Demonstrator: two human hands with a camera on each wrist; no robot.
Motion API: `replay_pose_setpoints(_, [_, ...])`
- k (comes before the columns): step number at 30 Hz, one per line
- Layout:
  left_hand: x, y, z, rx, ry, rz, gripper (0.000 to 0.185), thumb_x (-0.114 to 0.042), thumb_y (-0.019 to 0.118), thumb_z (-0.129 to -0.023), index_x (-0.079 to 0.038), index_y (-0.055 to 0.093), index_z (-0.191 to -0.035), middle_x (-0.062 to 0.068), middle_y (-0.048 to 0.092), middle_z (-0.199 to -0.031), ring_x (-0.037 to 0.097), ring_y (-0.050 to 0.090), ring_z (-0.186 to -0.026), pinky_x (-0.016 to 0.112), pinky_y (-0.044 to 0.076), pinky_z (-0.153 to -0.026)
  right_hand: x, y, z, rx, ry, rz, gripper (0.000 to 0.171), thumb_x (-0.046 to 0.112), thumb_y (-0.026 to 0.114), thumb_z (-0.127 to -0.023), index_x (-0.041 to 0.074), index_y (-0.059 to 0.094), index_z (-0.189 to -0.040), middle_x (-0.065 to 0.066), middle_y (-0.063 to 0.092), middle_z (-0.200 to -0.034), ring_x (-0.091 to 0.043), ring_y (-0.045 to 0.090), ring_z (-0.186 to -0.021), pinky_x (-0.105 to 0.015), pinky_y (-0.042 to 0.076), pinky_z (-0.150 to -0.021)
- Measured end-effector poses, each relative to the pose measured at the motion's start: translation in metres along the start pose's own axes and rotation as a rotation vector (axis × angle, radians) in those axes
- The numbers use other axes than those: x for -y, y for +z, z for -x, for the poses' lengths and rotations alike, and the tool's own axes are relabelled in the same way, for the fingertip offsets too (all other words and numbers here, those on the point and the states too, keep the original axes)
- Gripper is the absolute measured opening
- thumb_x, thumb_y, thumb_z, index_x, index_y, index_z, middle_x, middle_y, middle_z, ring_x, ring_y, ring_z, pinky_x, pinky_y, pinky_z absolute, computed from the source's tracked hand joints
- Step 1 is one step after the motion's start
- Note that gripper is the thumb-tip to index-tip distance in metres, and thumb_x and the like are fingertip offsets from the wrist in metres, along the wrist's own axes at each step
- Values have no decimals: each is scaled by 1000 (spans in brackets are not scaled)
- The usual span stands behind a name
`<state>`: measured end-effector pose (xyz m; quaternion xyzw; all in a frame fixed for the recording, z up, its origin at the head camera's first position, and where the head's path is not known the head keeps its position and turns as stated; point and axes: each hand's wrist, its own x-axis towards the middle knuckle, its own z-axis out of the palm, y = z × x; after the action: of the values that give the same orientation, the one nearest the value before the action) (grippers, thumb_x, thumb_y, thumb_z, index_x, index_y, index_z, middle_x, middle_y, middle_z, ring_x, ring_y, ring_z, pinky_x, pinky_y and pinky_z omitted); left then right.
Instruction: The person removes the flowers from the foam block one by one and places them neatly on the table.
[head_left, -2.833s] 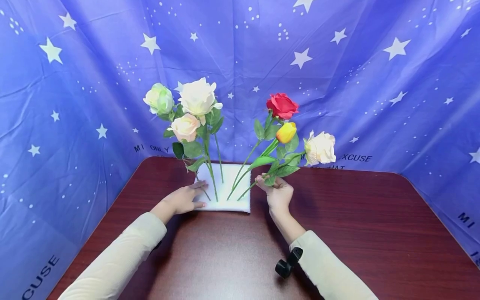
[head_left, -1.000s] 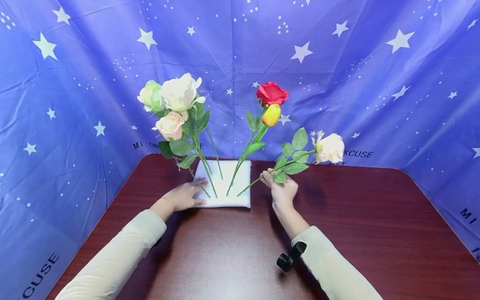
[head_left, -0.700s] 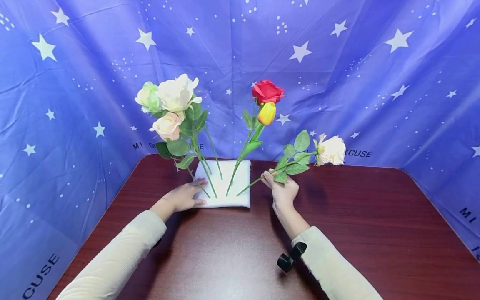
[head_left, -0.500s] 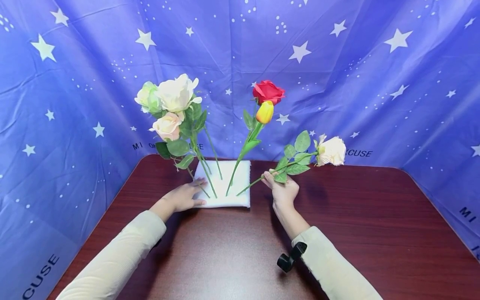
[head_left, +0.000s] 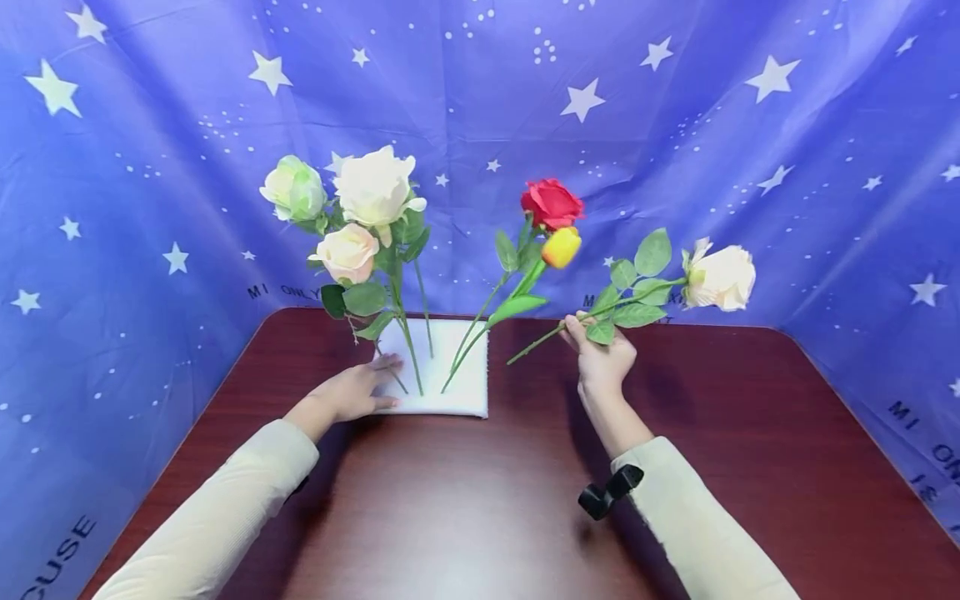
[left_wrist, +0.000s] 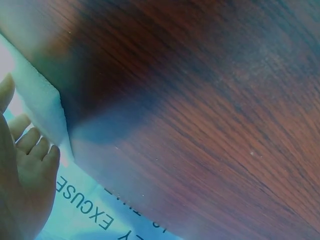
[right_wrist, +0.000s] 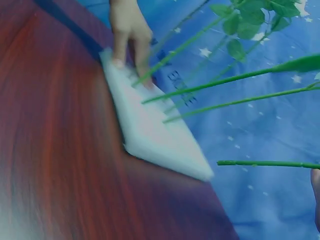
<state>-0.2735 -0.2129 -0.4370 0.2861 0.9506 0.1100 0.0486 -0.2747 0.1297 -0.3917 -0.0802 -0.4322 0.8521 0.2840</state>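
Note:
Low on its stem, my right hand (head_left: 606,362) pinches a cream rose (head_left: 722,277) that leans right. In the right wrist view, the cut end of that green stem (right_wrist: 265,164) hangs free beside the white foam block (right_wrist: 165,145). Across the block's left side, my left hand (head_left: 348,393) rests with its fingers spread. Stuck in the foam at the left are a large white rose (head_left: 375,185), a peach rose (head_left: 348,252) and a pale green rose (head_left: 293,188). A red rose (head_left: 552,202) and a yellow tulip (head_left: 562,247) stand in it, tilted right.
The foam sits toward the back of a dark red wooden table (head_left: 420,517). Behind and beside the table hangs a blue curtain (head_left: 465,100) with white stars and lettering. A black wrist mount (head_left: 611,492) sticks out from the right sleeve.
The cream rose's stem has come out of the foam, and my right hand has carried it right and slightly up. The red rose and tulip have swayed. My left hand stays on the foam.

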Motion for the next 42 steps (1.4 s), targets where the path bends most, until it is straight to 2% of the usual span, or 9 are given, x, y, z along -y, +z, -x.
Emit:
replay_pose_setpoints(7, [5,1,5,-1,-31,14,68,-34,65,-89,2,43,-142,24,42,-149,38,49,-132,47,40,-110,12,-16,-10,57,-39,53,23,-19,70,-72,4,67,-70,0,71,-69,-10,70,-61,-30,61,-63])
replay_pose_setpoints(13, [1,4,6,-7,-15,49,66,-32,65,-89,2,44,-142,23,42,-148,37,46,-135,48,39,-111,6,-45,-26,198,-60,72,18,-16,72,-73,2,72,-77,-1,73,-74,-13,73,-65,-28,61,-65])
replay_pose_setpoints(16, [1,2,4,-24,5,44,65,-32,65,-89,1,45,-141,23,43,-148,37,45,-135,48,39,-110,16,-50,-28,238,-43,90,18,-17,70,-74,1,72,-78,-3,74,-73,-14,73,-64,-29,61,-66])
replay_pose_setpoints(17, [1,2,4,-28,9,42,65,-32,65,-89,1,45,-141,23,43,-148,37,46,-135,48,39,-110,33,-43,-18,223,-47,145,22,-19,68,-75,2,72,-78,-1,74,-72,-12,73,-63,-28,60,-65])
replay_pose_setpoints(21, [0,0,1,-23,16,36,65,-33,65,-89,1,45,-141,23,43,-148,37,46,-135,48,39,-110,44,-55,-24,286,-3,217,24,-18,68,-75,4,74,-82,0,75,-75,-10,73,-65,-28,60,-67])
replay_pose_setpoints(27, [0,-3,-3,-16,19,18,65,-33,65,-89,1,45,-141,23,42,-149,36,47,-134,47,40,-110,16,-122,-81,502,-6,295,27,-6,75,-76,-2,73,-103,-5,77,-95,-16,75,-76,-27,61,-70])
replay_pose_setpoints(32, [1,-4,-4,-12,16,14,65,-34,64,-90,1,45,-142,22,41,-149,36,45,-136,47,39,-111,-7,-172,-121,515,-33,483,38,2,78,-77,-10,67,-111,-12,73,-112,-19,75,-82,-32,60,-72])
replay_pose_setpoints(37, [1,-4,-1,0,4,24,66,-34,63,-90,2,43,-142,23,41,-150,37,44,-136,48,38,-111,8,-181,-114,558,21,571,35,8,77,-79,-9,69,-108,-10,72,-115,-19,75,-83,-33,60,-72])
replay_pose_setpoints(42, [1,-2,2,0,-18,42,66,-33,64,-90,1,42,-143,22,40,-150,36,43,-137,47,37,-113,58,-154,-73,697,132,531,20,2,68,-86,-1,72,-105,4,75,-108,-9,74,-85,-23,59,-74])
